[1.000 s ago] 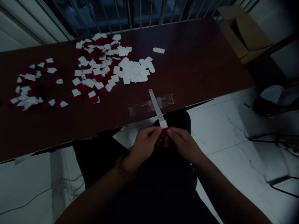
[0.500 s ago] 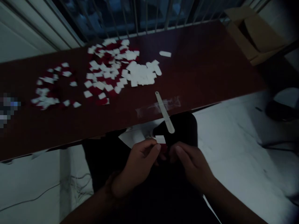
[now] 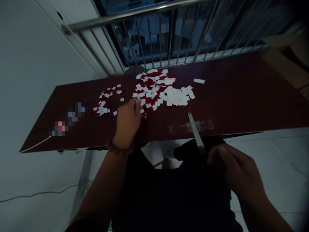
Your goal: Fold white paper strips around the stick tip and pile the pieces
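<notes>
My left hand [image 3: 129, 119] reaches over the dark red table at the near edge of a large pile of red-and-white pieces [image 3: 151, 87]. Its fingers are bent together over the pieces, and what they hold, if anything, is hidden. My right hand [image 3: 234, 164] is closed above my right thigh, beside the near end of a pale flat stick [image 3: 196, 132]; I cannot make out anything inside it. The stick juts over the table's front edge. White pieces [image 3: 177, 96] lie heaped right of the large pile, and a smaller red-and-white group [image 3: 103, 104] lies to the left.
One white piece [image 3: 199, 81] lies apart at the back of the table [image 3: 241, 96]. Clear tape [image 3: 173, 129] is on the table near the front edge. A metal railing [image 3: 135, 14] runs behind, a cardboard box [image 3: 285, 61] stands at right, and a blurred-out item lies at left.
My left hand has moved from my lap up and left to the large pile; the red-and-white piece it held is no longer visible. My right hand appears further right, and the view has shifted.
</notes>
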### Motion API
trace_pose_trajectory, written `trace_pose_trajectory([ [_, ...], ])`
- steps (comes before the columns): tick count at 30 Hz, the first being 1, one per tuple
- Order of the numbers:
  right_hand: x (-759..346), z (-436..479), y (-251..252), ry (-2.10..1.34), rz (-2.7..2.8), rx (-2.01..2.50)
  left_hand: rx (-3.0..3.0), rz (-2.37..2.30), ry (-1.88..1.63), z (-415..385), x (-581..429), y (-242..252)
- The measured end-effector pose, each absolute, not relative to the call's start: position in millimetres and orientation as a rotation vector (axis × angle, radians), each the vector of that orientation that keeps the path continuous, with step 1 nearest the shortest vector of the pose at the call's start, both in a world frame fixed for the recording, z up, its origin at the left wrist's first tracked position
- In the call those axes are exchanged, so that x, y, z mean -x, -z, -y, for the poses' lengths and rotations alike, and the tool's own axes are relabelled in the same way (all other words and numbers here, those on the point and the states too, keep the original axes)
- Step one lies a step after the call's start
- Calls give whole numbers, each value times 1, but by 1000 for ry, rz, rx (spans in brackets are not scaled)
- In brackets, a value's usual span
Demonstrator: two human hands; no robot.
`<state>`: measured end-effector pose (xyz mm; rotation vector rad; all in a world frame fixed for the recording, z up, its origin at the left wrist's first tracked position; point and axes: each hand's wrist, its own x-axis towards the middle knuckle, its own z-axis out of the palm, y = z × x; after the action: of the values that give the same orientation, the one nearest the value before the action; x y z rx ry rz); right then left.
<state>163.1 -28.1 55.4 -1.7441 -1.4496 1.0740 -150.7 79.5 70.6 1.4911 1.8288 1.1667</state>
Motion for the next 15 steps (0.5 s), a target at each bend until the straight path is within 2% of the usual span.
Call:
trace_pose_trajectory([
  [5,-169,20,-56,-951,1377,1812,-2016,-1814,-834,-28,174,-52],
  [8,-182,0,-54,-717,1402,1907,-2086,-1942,-733,-5,210,-41],
  [12,-204,-50,-42,-296,1524,1969,-2052,-2302,-686,-12,263,-42],
  [15,-210,-87,-26,-222,1558,1995,-2035,-2361,-603,-31,283,-44],
])
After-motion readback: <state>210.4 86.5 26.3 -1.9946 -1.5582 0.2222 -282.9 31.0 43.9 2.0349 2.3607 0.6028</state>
